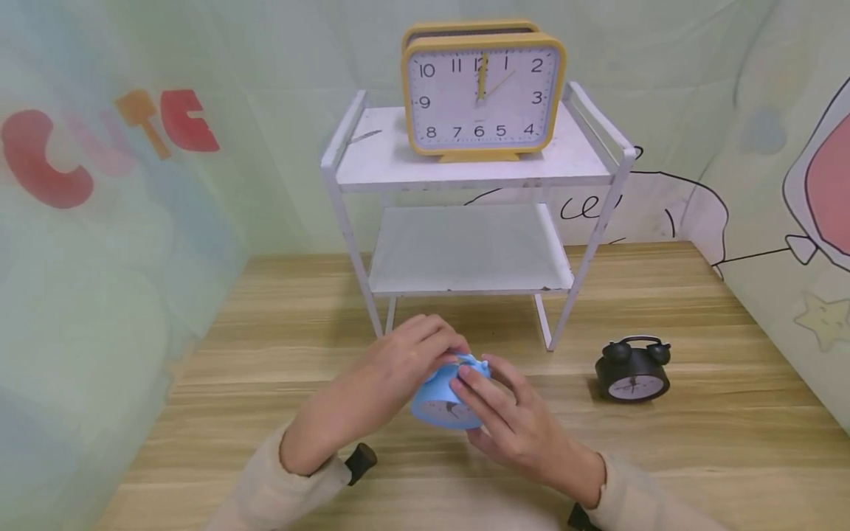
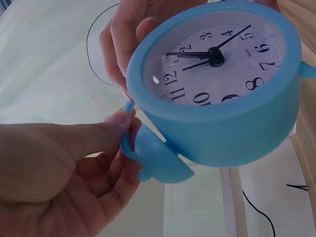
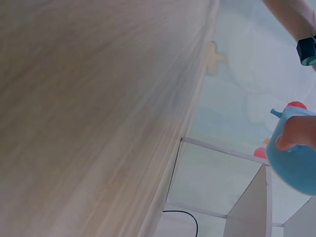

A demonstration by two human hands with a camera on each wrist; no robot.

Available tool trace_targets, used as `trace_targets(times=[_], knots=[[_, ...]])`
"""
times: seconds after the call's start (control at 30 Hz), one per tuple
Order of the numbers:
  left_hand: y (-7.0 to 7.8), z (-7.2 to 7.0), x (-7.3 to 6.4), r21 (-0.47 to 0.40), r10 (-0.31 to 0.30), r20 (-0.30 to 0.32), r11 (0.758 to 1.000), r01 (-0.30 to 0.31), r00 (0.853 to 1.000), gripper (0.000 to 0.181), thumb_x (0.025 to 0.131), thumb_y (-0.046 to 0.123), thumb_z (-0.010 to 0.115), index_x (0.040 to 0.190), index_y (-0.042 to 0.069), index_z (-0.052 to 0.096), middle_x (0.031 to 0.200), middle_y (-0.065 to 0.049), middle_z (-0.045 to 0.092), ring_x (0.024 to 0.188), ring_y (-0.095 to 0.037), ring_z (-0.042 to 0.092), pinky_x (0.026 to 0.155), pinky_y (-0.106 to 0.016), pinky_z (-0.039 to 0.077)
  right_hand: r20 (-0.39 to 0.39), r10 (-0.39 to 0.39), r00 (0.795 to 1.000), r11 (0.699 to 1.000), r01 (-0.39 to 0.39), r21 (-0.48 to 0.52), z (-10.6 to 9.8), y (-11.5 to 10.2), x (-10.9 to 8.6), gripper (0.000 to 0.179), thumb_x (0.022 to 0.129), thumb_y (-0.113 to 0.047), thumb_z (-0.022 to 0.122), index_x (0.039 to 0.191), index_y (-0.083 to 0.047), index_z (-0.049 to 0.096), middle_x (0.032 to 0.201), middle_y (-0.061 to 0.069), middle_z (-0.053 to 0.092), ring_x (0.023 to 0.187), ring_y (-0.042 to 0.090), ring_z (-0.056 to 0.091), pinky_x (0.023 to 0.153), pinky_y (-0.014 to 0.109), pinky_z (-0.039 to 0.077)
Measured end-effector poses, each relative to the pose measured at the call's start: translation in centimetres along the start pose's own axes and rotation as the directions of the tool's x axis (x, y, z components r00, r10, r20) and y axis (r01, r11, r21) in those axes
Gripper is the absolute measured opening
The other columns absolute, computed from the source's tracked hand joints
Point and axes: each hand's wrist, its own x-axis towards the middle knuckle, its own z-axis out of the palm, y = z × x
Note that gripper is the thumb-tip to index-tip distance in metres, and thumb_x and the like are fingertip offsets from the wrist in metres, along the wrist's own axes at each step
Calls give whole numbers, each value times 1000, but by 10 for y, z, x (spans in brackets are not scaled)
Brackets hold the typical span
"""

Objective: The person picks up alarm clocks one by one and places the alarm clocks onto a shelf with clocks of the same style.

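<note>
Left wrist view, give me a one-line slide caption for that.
A left hand pinches the curved light-blue handle of a round light-blue alarm clock, its white numbered dial in view.

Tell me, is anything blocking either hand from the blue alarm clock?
Nothing visible is: the left hand pinches the handle of the blue alarm clock, and the right hand holds its body. The black twin-bell alarm clock stands off to the right, apart from both hands.
</note>
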Motion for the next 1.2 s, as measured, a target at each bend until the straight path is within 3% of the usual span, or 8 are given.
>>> trace_targets(times=[0.17, 0.37, 0.57, 0.7, 0.83, 0.97, 1.1, 1.2], knots=[[-1, 3, 2, -23, -17, -23, 1000, 17, 1000, 11, 97, -1, 63, 106, 5, 65, 104, -2, 61, 98, -16, 58, 90, -22, 50, -20, 7, 1000, 1000, -7, 12, -1, 1, 2, 40, 88, -13, 55, 119, 10, 63, 120, 24, 64, 104, 37, 61, 88, 47, 53], [-4, 3, -1, -77, -52, -111, 996, 43, 992, 13, 97, 5, 65, 110, 4, 66, 109, -5, 63, 102, -19, 60, 90, -26, 53, -45, 12, 999, 999, -10, 34, -2, 5, 1, 41, 86, -12, 57, 119, 12, 63, 119, 25, 63, 104, 40, 61, 89, 49, 52], [-13, -3, -12, -53, -157, -174, 987, 150, 972, 17, 96, 11, 68, 111, 4, 67, 110, -4, 65, 105, -19, 61, 89, -32, 54, -36, 42, 998, 997, -40, 64, -5, 6, -3, 41, 86, -12, 57, 120, 11, 62, 120, 27, 62, 104, 46, 58, 88, 50, 52], [-23, -8, -21, -45, -237, -192, 972, 232, 952, 8, 95, 12, 69, 100, 7, 67, 97, 0, 66, 92, -14, 62, 80, -31, 56, -27, 65, 998, 995, -63, 71, -7, 6, -6, 39, 90, -13, 56, 120, 11, 62, 120, 27, 62, 104, 48, 57, 89, 49, 51], [-33, -14, -30, -78, -385, -159, 923, 377, 909, 12, 97, 15, 68, 88, 11, 61, 80, 5, 58, 73, -9, 58, 72, -29, 57, -31, 96, 995, 992, -93, 88, -9, 6, -7, 38, 93, -14, 55, 120, 11, 62, 121, 28, 61, 104, 50, 55, 90, 48, 52], [-43, -18, -38, -87, -529, -120, 849, 522, 840, 17, 99, 19, 66, 86, 10, 58, 75, 4, 56, 71, -11, 59, 70, -31, 58, -65, 109, 992, 991, -103, 85, -10, 9, -6, 36, 91, -13, 57, 118, 11, 63, 119, 28, 62, 103, 51, 54, 89, 47, 53], [-55, -18, -44, -69, -604, -132, 796, 601, 786, 22, 101, 24, 63, 85, 7, 61, 77, -1, 61, 76, -18, 64, 69, -35, 59, -101, 107, 989, 993, -100, 69, -11, 15, -3, 36, 90, -13, 60, 117, 10, 64, 118, 28, 62, 102, 50, 54, 89, 48, 52], [-64, -16, -48, -63, -628, -154, 776, 627, 762, 25, 101, 26, 61, 87, 6, 62, 80, -5, 64, 77, -21, 66, 69, -37, 59, -118, 109, 987, 993, -103, 58, -12, 19, 0, 37, 89, -14, 60, 117, 10, 64, 118, 28, 62, 100, 51, 54, 88, 50, 51]])
